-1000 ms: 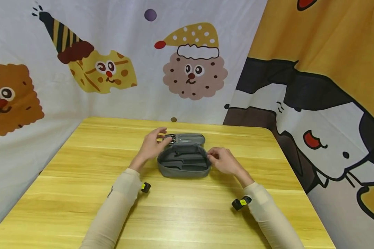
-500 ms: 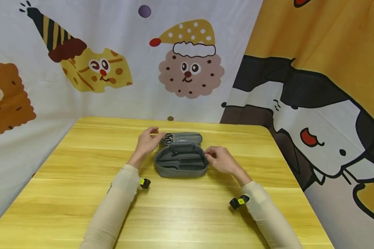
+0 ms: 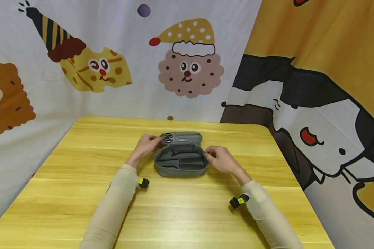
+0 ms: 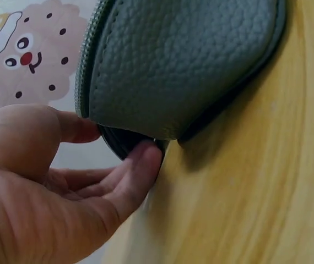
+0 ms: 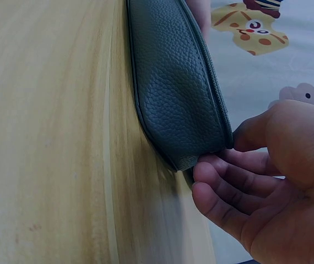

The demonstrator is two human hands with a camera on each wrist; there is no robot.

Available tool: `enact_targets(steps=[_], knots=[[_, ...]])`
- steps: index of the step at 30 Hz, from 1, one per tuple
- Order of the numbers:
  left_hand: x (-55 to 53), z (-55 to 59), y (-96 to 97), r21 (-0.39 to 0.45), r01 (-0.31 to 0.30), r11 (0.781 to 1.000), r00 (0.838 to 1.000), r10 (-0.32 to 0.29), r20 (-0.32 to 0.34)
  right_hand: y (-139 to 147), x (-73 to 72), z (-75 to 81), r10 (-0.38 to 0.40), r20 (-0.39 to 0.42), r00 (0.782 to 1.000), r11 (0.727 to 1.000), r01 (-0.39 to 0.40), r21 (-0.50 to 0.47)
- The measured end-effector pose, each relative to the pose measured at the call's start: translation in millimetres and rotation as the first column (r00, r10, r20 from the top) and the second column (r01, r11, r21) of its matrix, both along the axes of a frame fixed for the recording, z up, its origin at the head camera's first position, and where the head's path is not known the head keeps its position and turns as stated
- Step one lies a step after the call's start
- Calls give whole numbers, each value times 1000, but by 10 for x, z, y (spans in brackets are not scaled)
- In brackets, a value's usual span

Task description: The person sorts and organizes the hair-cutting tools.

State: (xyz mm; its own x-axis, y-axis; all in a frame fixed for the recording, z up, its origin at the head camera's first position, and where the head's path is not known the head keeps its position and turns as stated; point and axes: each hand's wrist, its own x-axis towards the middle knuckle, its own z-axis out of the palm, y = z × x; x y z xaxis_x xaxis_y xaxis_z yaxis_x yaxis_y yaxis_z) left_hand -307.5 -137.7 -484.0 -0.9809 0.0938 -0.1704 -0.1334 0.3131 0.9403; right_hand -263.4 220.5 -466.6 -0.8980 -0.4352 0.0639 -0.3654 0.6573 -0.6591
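Observation:
A grey zip case (image 3: 180, 173) with a pebbled, leather-like surface lies unzipped on the table, its lid (image 3: 187, 137) folded back behind it. Scissors (image 3: 168, 138), several metal finger loops showing, sit at the lid's left end. My left hand (image 3: 145, 144) pinches the left edge of that lid between thumb and fingers; the left wrist view shows its fingertips on either side of the edge. On the opposite side, my right hand (image 3: 222, 159) holds the case's right rim, thumb and fingers around the zip edge (image 5: 215, 82). Dark inner compartments (image 3: 187, 162) face up.
The wooden table (image 3: 187, 214) extends around the case on every side. Behind it hangs a printed cloth (image 3: 118, 103) with cartoon figures. Small black-and-yellow devices (image 3: 144, 183) are worn at both wrists.
My left hand has come off the scissors area, drawn left and lower, and closed its fingers on the lid's left edge. The right hand keeps its hold on the rim. The view shifted slightly.

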Motion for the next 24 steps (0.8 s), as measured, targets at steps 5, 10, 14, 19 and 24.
enact_targets(steps=[5,10,14,19,24], knots=[[-31,-74,-23,139,11,990,999,-18,48,-5,1,-3,4,-6,1000,1000,-4,-1],[-67,-123,-42,244,-9,970,996,-13,90,-13,8,8,-1,5,1000,1000,1,1],[-86,-118,-27,311,-50,949,996,25,85,-15,1,7,-8,7,1000,1000,8,1],[-106,-100,-10,394,-74,916,997,69,28,-11,-7,5,-7,-1,1000,1000,7,0],[-86,-102,-24,356,-47,933,996,71,-55,-12,-5,-1,-11,1,1000,1000,11,3]])
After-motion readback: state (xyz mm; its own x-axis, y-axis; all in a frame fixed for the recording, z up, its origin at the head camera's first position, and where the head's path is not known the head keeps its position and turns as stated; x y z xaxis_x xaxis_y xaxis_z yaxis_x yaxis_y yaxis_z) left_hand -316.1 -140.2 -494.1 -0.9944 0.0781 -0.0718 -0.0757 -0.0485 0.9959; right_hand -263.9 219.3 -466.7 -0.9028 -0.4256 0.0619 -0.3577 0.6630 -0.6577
